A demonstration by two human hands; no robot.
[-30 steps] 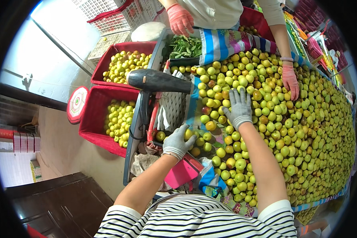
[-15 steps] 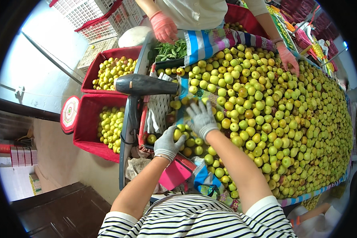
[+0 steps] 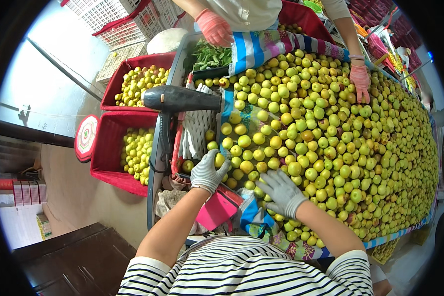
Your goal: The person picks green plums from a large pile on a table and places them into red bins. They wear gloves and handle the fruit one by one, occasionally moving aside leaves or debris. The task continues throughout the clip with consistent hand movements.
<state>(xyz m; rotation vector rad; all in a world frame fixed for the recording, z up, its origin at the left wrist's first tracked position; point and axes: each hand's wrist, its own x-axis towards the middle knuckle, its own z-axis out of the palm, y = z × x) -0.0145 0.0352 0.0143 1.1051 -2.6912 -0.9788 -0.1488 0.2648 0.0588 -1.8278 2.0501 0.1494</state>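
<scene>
My left hand [image 3: 208, 172], in a grey glove, grips a small round yellow-green fruit [image 3: 219, 160] between thumb and fingers. It is at the left edge of a wide heap of the same fruit [image 3: 340, 167]. My right hand [image 3: 283, 193], also gloved, lies over the near part of the heap with its fingers spread and nothing grasped. Just beyond my left hand, a bundle of white foam nets [image 3: 198, 138] fills a red-edged tray. A pink box [image 3: 216, 211] sits below my left wrist.
A black hair dryer [image 3: 182, 98] lies across the tray edge. Two red-lined crates [image 3: 103, 167] of fruit stand on the left. Across the table a co-worker's pink-gloved hands [image 3: 360, 83] reach in, one near green leaves [image 3: 212, 53]. A striped cloth [image 3: 256, 217] lines the near edge.
My right hand has drawn back toward me and rightward across the fruit, and several fruits have spread near the nets. My left hand stays nearly in place. The co-worker's hands have shifted slightly.
</scene>
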